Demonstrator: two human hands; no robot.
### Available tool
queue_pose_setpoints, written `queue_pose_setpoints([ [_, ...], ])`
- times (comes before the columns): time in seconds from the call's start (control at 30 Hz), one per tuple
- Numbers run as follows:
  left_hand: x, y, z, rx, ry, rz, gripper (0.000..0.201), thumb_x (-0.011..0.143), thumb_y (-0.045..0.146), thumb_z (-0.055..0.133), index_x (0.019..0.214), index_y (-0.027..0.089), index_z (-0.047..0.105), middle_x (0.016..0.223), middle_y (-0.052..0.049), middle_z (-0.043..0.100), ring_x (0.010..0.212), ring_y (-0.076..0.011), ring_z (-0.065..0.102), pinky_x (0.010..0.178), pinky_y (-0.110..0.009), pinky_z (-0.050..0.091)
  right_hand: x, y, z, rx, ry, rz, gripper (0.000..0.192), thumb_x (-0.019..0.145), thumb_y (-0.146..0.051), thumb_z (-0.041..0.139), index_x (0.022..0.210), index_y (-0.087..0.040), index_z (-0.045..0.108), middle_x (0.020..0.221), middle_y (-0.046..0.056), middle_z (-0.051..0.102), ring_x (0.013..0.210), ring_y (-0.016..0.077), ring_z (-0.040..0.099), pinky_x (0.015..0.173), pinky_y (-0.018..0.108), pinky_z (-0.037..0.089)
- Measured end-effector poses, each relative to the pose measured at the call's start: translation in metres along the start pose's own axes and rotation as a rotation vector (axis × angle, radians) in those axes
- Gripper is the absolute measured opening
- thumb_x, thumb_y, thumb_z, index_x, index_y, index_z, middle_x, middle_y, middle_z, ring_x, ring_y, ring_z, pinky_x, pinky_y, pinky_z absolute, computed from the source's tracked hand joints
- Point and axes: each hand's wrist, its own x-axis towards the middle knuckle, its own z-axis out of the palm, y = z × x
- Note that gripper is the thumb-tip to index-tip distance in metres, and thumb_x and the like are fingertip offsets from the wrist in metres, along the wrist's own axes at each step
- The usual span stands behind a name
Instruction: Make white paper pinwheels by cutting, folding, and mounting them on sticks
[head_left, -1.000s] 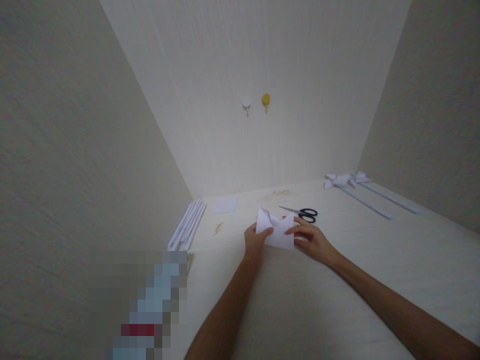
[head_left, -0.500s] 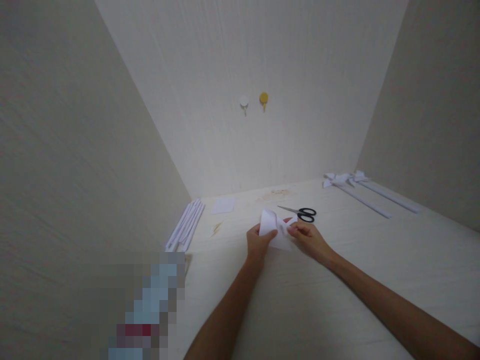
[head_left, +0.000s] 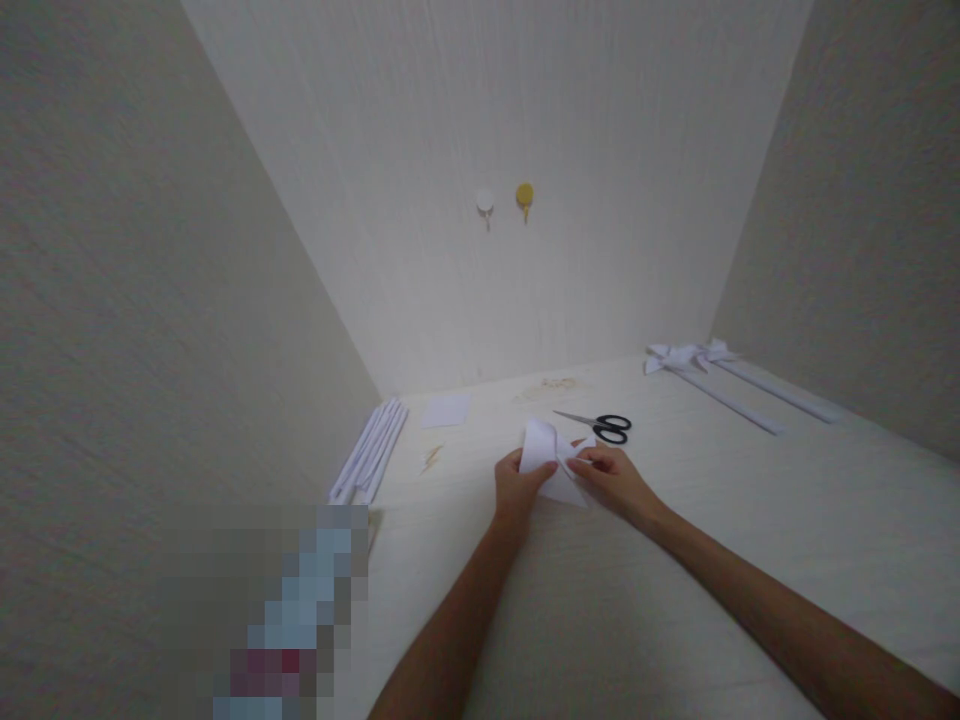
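A white paper pinwheel (head_left: pixel 538 446), its corners curled in toward the middle, is held up between both my hands. My left hand (head_left: pixel 517 488) grips its left side, thumb pressed on the front near the centre and fingers behind. From the right, my right hand (head_left: pixel 613 478) pinches at the pinwheel's middle; a thin pale sliver shows at its fingertips, too small to name. Just beyond the hands lie scissors (head_left: pixel 600 424) with black handles, blades pointing left.
Two paper pinwheels on rolled-paper sticks (head_left: pixel 724 398) lie at the back right. To the left are a stack of rolled paper sticks (head_left: pixel 375 450), a white paper square (head_left: pixel 446 410) and several toothpick-like slivers (head_left: pixel 432 458). Hooks (head_left: pixel 524 196) hang on the back wall; a pixelated patch covers the lower left.
My right hand's fingertips have moved slightly left, closer to the pinwheel's centre and my left thumb. The left hand keeps its grip. The view has shifted a little.
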Motion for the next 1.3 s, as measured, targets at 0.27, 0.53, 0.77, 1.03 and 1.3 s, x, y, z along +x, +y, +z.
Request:
queue_pose_setpoints([
  [0.27,-0.0005,0.0001,0.0014,-0.029,-0.006,-0.005,0.026,0.046,0.021,0.067,0.068,0.009,0.063,0.056,-0.001,0.058,0.048,-0.0111,0.048,0.047,-0.023,0.037,0.0003,-0.0005,0.0015,0.002,0.050,0.079,0.022,0.066,-0.038,0.053,0.059,-0.018,0.059,0.079,0.004,0.057,0.065,0.0151,0.052,0.053,0.024,0.040],
  [0.53,-0.0025,0.0016,0.0021,-0.002,-0.015,0.023,0.024,0.048,0.021,0.066,0.068,0.008,0.063,0.056,-0.001,0.058,0.048,-0.0110,0.048,0.048,-0.023,0.037,0.0001,-0.0013,0.0016,0.006,0.022,0.080,0.023,0.067,-0.037,0.054,0.058,-0.017,0.060,0.071,0.003,0.056,0.059,0.0137,0.050,0.051,0.025,0.038],
  [0.77,-0.0014,0.0002,0.0009,0.000,-0.040,-0.005,0.027,0.049,0.022,0.066,0.071,0.008,0.063,0.060,-0.003,0.060,0.051,-0.0126,0.050,0.049,-0.024,0.038,0.0004,0.0029,0.0021,-0.018,0.009,0.081,0.023,0.069,-0.036,0.052,0.060,-0.016,0.059,0.062,0.001,0.053,0.054,0.0121,0.046,0.048,0.024,0.035],
  [1.03,-0.0017,0.0009,0.0013,0.043,-0.029,0.021,0.025,0.048,0.021,0.066,0.069,0.008,0.063,0.056,-0.001,0.057,0.050,-0.0113,0.048,0.048,-0.023,0.038,0.0012,0.0002,0.0029,-0.049,0.029,0.031,0.024,0.068,-0.035,0.053,0.055,-0.016,0.057,0.066,0.003,0.054,0.060,0.0136,0.049,0.052,0.024,0.037],
  [1.3,-0.0022,0.0024,0.0016,0.044,-0.009,0.020,0.024,0.047,0.020,0.067,0.068,0.008,0.063,0.056,-0.001,0.058,0.050,-0.0114,0.048,0.048,-0.023,0.038,0.0010,0.0023,0.0029,-0.060,0.023,0.024,0.024,0.068,-0.034,0.052,0.054,-0.015,0.056,0.071,0.004,0.055,0.061,0.0136,0.049,0.053,0.024,0.037],
])
